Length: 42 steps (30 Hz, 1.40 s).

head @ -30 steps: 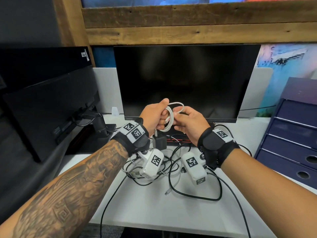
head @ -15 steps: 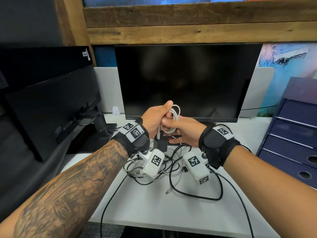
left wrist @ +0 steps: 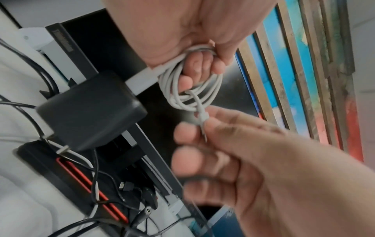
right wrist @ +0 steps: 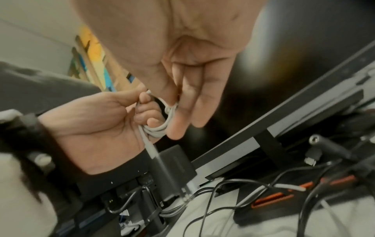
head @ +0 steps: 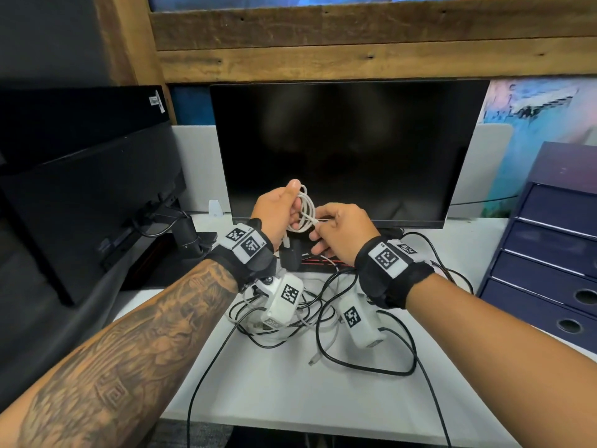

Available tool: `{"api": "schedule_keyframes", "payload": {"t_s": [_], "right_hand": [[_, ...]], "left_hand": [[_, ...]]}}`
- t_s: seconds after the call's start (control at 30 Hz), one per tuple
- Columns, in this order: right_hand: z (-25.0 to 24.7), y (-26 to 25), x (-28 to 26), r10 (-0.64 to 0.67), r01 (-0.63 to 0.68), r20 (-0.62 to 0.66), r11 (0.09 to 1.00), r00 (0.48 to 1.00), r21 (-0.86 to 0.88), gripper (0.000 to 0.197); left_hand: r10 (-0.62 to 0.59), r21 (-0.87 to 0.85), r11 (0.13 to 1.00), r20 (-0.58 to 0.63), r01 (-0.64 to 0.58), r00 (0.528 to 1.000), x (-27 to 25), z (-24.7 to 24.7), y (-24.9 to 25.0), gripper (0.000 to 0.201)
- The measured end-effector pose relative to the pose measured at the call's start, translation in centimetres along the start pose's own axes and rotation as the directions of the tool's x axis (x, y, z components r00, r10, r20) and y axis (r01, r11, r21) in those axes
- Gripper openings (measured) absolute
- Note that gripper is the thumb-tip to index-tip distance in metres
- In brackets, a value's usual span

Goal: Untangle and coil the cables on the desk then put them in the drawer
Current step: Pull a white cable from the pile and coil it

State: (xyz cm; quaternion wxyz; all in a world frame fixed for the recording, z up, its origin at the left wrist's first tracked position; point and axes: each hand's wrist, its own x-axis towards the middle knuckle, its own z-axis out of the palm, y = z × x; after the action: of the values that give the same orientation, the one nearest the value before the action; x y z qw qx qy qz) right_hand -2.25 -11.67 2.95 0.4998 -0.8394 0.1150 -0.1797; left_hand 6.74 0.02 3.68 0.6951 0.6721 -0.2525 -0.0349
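— Coil of white cable [head: 305,210] up at centre frame, in front of the dark monitor [head: 349,150]. Held clear above the desk [head: 274,383].

— Grip on it?

— Left hand [head: 277,211] curled round one side of the loops, thumb on top, fingers threaded through the ring. Clearer from the left wrist view: several turns bunched at the fingers [left wrist: 199,64], white plug sticking out below the palm into a black charger block [left wrist: 91,110] hanging under the hand.

— Right hand?

— Right hand [head: 339,231] just right of the coil, pinching the loose end. Thumb and forefinger closed on the small connector tip [left wrist: 202,121]; remaining fingers loosely bent, not on the cable. Short stretch of cable running from the tip back across the loops.

— Rest of the cables?

— Tangle of black and white cables [head: 323,321] lying on the desk at lower centre, beneath both wrists. One black loop [head: 365,367] spread toward lower right, another black lead trailing off the front edge at bottom centre.

— Drawers?

— Dark blue drawer unit [head: 549,263] at right edge of frame, on the desk, all fronts closed as far as visible.

— Anything else?

— Second monitor [head: 93,202] seen from behind at left. Black and red base [head: 319,261] under the centre screen, partly hidden by the hands.
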Motion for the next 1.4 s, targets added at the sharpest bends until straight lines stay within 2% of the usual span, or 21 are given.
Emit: {"api": "schedule_keyframes", "payload": {"t_s": [0.1, 0.2, 0.33, 0.4, 0.47, 0.53, 0.63, 0.7, 0.77, 0.83, 0.93, 1.0, 1.13, 1.17, 1.23, 1.27, 1.3, 1.37, 1.4], "right_hand": [[-0.5, 0.4, -0.3, -0.058, 0.080, 0.101, 0.971, 0.993, -0.226, 0.034], [-1.5, 0.1, -0.3, -0.074, 0.134, 0.162, 0.909, 0.984, -0.396, 0.028], [-1.9, -0.2, -0.3, -0.111, 0.173, 0.150, 0.839, 0.982, -0.515, 0.011], [-1.8, 0.6, -0.1, -0.215, 0.238, 0.109, 0.779, 0.971, -0.580, 0.009], [-1.8, 1.4, 0.3, -0.322, 0.279, 0.034, 0.757, 0.946, -0.590, 0.013], [-1.7, 1.9, 0.8, -0.338, 0.270, -0.039, 0.812, 0.940, -0.517, 0.015], [-0.8, 2.6, 1.2, -0.276, 0.242, -0.094, 0.932, 0.957, -0.268, 0.023], [-0.5, 2.6, 1.3, -0.215, 0.201, -0.152, 0.975, 0.965, -0.099, 0.026], [-0.6, 2.2, 1.2, -0.151, 0.153, -0.177, 0.988, 0.973, -0.003, 0.022], [-0.8, 1.5, 0.8, -0.152, 0.156, -0.118, 0.987, 0.981, 0.032, 0.024], [-0.2, 0.7, -0.3, -0.206, 0.190, 0.119, 0.972, 0.971, 0.136, 0.024], [0.8, 0.5, -0.8, -0.214, 0.192, 0.227, 0.975, 0.950, 0.115, 0.021], [2.1, 1.0, -0.9, -0.099, 0.040, 0.320, 0.982, 0.942, 0.186, 0.033], [2.3, 1.1, -1.0, -0.107, 0.054, 0.280, 0.980, 0.954, 0.192, 0.036], [2.4, 1.2, -1.1, -0.230, 0.221, 0.061, 0.968, 0.971, 0.122, 0.033], [2.3, 1.2, -1.3, -0.324, 0.327, -0.042, 0.942, 0.945, 0.071, 0.028], [2.2, 1.2, -1.3, -0.418, 0.419, -0.078, 0.908, 0.905, -0.002, 0.025], [1.8, 1.4, -1.2, -0.565, 0.558, 0.017, 0.811, 0.825, -0.174, 0.030], [1.8, 1.5, -1.1, -0.584, 0.586, 0.086, 0.777, 0.807, -0.229, 0.031]], "left_hand": [[-0.067, -0.150, 0.987, -0.112, 0.050, 0.991, 1.1, -1.4, -0.1, 0.045], [-0.112, -0.206, 0.975, -0.146, 0.081, 0.983, 1.5, -2.0, -0.7, 0.046], [-0.141, -0.258, 0.959, -0.080, 0.116, 0.987, 0.9, -1.8, -1.1, 0.046], [-0.154, -0.277, 0.951, -0.030, 0.140, 0.988, 0.6, -1.7, -0.9, 0.046], [-0.156, -0.303, 0.940, 0.025, 0.156, 0.987, 0.3, -1.7, -0.6, 0.047], [-0.156, -0.320, 0.932, 0.066, 0.169, 0.986, 0.0, -1.5, -0.4, 0.047], [-0.150, -0.328, 0.929, 0.094, 0.173, 0.984, -0.2, -1.0, 0.3, 0.048], [-0.146, -0.328, 0.929, 0.093, 0.169, 0.985, -0.3, -1.0, 0.7, 0.049], [-0.148, -0.326, 0.929, 0.099, 0.173, 0.984, -0.3, -1.2, 0.9, 0.049], [-0.152, -0.323, 0.929, 0.115, 0.182, 0.982, -0.3, -1.3, 0.9, 0.049], [-0.156, -0.349, 0.917, 0.134, 0.193, 0.979, -0.6, -1.1, 1.0, 0.050], [-0.158, -0.371, 0.908, 0.125, 0.194, 0.979, -0.7, -1.0, 1.0, 0.051], [-0.175, -0.474, 0.855, 0.122, 0.212, 0.977, -0.7, -1.4, 0.8, 0.051], [-0.172, -0.483, 0.851, 0.112, 0.205, 0.979, -0.6, -1.6, 0.7, 0.051], [-0.153, -0.469, 0.866, 0.086, 0.175, 0.985, -0.5, -1.8, 0.6, 0.050], [-0.145, -0.458, 0.874, 0.074, 0.163, 0.987, -0.4, -1.8, 0.6, 0.049], [-0.142, -0.454, 0.877, 0.064, 0.156, 0.988, -0.3, -1.9, 0.6, 0.049], [-0.158, -0.465, 0.870, 0.049, 0.163, 0.986, -0.2, -2.1, 0.6, 0.049], [-0.170, -0.472, 0.865, 0.048, 0.173, 0.984, -0.1, -2.1, 0.6, 0.049]]}}
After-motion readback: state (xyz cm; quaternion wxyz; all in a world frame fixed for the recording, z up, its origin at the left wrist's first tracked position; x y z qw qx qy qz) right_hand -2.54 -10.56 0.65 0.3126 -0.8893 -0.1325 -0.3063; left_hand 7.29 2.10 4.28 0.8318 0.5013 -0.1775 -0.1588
